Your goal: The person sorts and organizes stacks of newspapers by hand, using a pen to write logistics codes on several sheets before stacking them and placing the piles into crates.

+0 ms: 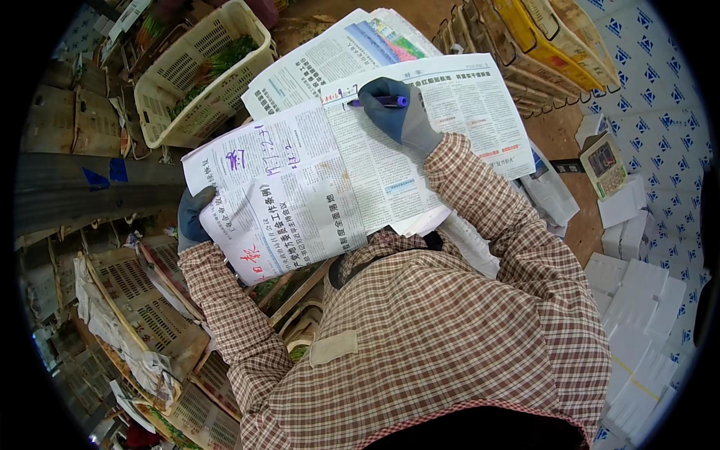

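My right hand [394, 109], in a blue and grey work glove, grips a purple marker pen [392, 102]. The pen's tip points left at the upper part of an open newspaper [388, 163], just below short handwritten marks. My left hand [196, 216], gloved the same way, holds the left edge of a smaller newspaper piece [298, 197], which overlaps the open sheet and bears large purple handwriting. The left fingers are partly hidden behind the paper. Further newspaper sheets [304, 67] lie beyond, under the open one.
A pale plastic crate [199, 121] with leafy greens [236, 56] stands at the upper left. Nested crates, one yellow [523, 36], are at the upper right. A digital scale display [603, 165] and white boxes [635, 315] are on the right. More crates [152, 298] line the lower left.
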The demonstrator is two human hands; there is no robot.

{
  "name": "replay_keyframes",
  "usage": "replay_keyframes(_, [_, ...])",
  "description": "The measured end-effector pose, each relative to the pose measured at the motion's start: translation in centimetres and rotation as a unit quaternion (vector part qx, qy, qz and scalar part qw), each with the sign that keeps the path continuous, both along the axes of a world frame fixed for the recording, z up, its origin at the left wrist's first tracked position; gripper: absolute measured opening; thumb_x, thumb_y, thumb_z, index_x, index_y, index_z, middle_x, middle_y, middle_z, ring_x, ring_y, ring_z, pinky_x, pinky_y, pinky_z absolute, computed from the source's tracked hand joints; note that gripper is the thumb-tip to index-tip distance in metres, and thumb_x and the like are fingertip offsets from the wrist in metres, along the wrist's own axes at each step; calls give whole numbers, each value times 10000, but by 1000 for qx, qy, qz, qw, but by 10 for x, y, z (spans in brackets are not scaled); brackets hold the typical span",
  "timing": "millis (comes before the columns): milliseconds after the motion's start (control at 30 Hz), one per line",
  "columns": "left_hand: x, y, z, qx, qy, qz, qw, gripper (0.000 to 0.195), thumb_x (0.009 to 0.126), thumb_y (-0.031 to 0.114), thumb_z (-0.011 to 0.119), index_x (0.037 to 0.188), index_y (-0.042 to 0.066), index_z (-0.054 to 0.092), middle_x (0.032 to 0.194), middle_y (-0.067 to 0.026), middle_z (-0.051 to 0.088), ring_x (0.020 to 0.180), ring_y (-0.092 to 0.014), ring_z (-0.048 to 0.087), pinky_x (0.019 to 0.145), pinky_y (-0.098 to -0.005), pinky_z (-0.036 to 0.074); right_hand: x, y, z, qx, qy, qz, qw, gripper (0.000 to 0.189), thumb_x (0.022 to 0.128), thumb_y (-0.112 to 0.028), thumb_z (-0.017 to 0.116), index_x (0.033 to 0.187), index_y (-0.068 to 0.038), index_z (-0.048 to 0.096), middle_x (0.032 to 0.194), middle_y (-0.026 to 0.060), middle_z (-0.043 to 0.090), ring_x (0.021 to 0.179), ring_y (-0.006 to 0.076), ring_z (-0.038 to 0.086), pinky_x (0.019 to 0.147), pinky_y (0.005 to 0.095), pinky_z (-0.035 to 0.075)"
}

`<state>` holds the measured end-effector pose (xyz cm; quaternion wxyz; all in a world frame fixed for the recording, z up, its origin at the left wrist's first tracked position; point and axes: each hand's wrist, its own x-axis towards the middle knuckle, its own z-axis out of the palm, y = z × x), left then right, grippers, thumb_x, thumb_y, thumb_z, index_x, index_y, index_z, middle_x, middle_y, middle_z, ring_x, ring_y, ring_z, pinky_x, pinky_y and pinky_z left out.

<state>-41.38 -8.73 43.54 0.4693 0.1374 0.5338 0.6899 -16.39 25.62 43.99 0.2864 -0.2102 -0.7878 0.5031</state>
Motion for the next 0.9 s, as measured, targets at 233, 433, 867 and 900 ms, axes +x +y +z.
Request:
replay_keyframes(233, [0, 0, -1, 11, -19, -4, 1000, 599, 906, 114, 586, 1437, -89, 398, 1346, -258, 571, 1127, -325, 657, 918, -410, 581, -1, 2, -6, 2, -11, -1, 1000, 104, 905, -91, 691, 967, -13, 721, 875, 52, 749, 782, 85, 673, 752, 249, 545])
replay_keyframes(433, [6, 4, 7, 21, -23, 3, 1000, 602, 903, 112, 592, 1436, -91, 399, 1345, -261, 573, 1135, -333, 653, 929, -409, 571, 5, 6, 3, -94, 7, -17, 995, 101, 894, -101, 677, 930, -13, 711, 864, 76, 757, 813, 132, 719, 772, 261, 558])
replay_keyframes(867, [2, 2, 4, 11, -17, 6, 1000, 574, 910, 89, 588, 1428, -89, 416, 1331, -258, 586, 1113, -323, 665, 912, -397, 580, 12, 14, -2, -66, -33, 19, 997, 128, 904, -89, 686, 1012, -22, 704, 940, 51, 748, 868, 95, 683, 812, 255, 547])
replay_keyframes(900, [2, 1, 3, 15, -23, 3, 1000, 578, 909, 88, 589, 1431, -87, 413, 1333, -259, 584, 1117, -326, 664, 916, -402, 579, 12, 14, -4, -53, -33, 19, 998, 130, 902, -85, 687, 1015, -22, 703, 939, 52, 748, 868, 96, 684, 812, 255, 547])
